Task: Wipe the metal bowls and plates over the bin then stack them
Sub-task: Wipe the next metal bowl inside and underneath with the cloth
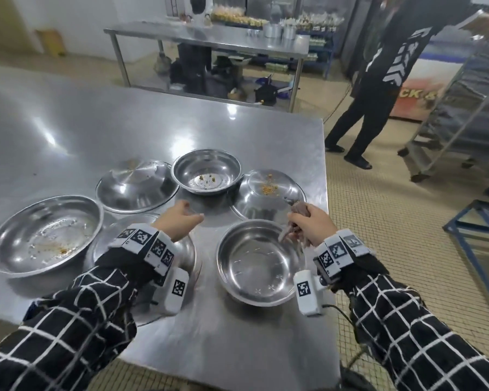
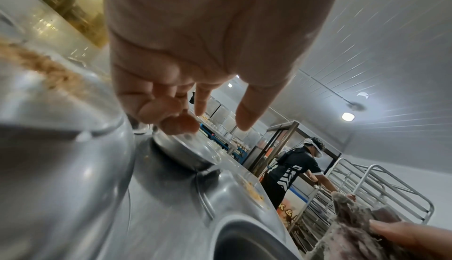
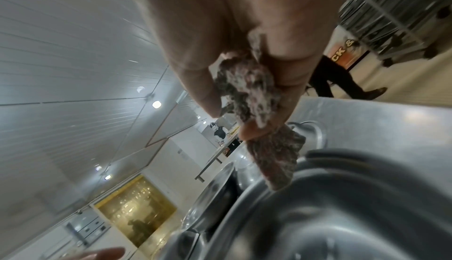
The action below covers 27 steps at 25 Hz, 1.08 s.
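Observation:
Several metal bowls and plates lie on the steel table (image 1: 96, 131). My right hand (image 1: 302, 221) grips a crumpled grey-brown rag (image 3: 247, 90) just above the far rim of the near bowl (image 1: 260, 263); the rag's tail (image 3: 276, 165) hangs to that rim. My left hand (image 1: 194, 217) hovers with loosely curled fingers (image 2: 181, 123) and holds nothing, above a plate (image 1: 188, 249) that my arm partly hides. Behind it stand a small bowl (image 1: 206, 170) with crumbs and a plate (image 1: 268, 190) with crumbs. A large smeared bowl (image 1: 44, 235) and another plate (image 1: 136, 187) lie to the left.
The table's right edge (image 1: 326, 193) runs close beside my right hand. A person in black (image 1: 378, 88) stands on the tiled floor at the right by a metal rack trolley (image 1: 463, 117). A blue frame (image 1: 474, 235) and a second steel table (image 1: 209, 40) stand farther off.

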Each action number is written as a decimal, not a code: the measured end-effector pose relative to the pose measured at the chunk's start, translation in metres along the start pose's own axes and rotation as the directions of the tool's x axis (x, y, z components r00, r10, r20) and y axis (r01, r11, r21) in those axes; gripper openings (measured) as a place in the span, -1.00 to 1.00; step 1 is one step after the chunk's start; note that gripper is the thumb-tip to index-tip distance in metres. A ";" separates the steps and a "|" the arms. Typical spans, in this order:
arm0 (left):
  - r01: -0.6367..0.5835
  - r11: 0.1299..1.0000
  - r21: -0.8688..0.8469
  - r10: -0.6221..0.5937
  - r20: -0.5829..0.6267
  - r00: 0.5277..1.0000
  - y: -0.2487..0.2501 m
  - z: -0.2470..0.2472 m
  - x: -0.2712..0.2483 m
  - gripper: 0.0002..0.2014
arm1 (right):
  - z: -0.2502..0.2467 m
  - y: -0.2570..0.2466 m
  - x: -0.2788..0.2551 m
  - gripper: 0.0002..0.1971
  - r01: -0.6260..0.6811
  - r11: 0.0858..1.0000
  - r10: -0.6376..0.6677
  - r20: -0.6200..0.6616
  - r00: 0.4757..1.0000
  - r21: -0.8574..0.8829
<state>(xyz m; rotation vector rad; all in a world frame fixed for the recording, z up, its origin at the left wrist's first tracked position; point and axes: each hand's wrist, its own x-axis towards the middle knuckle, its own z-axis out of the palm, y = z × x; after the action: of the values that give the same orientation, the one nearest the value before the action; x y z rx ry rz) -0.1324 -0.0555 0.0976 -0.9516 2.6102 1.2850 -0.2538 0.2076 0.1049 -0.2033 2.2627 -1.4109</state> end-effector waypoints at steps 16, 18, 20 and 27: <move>0.257 0.966 0.008 -0.255 0.143 0.956 -0.008 -0.074 0.196 -0.67 | 0.125 -0.120 0.216 -0.66 -0.050 0.916 0.057 0.005 0.998 -0.399; 0.297 0.954 -0.026 -0.289 0.161 0.944 -0.017 -0.072 0.214 -0.75 | 0.134 -0.121 0.230 -0.65 -0.047 0.884 0.063 0.019 0.998 -0.465; 0.305 0.949 -0.082 -0.288 0.173 0.942 -0.025 -0.068 0.226 -0.79 | 0.139 -0.121 0.235 -0.65 -0.024 0.829 0.064 0.052 0.997 -0.558; 0.069 0.862 -0.503 -0.091 -0.020 0.996 -0.013 -0.079 0.223 -0.52 | 0.137 -0.122 0.229 -0.76 0.120 0.757 -0.090 0.079 0.993 -0.643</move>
<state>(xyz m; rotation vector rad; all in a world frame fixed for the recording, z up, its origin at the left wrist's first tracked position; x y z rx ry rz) -0.2892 -0.2304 0.0658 -1.1440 2.2640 1.9946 -0.4067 -0.0420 0.0918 -0.5824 2.6516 -0.5899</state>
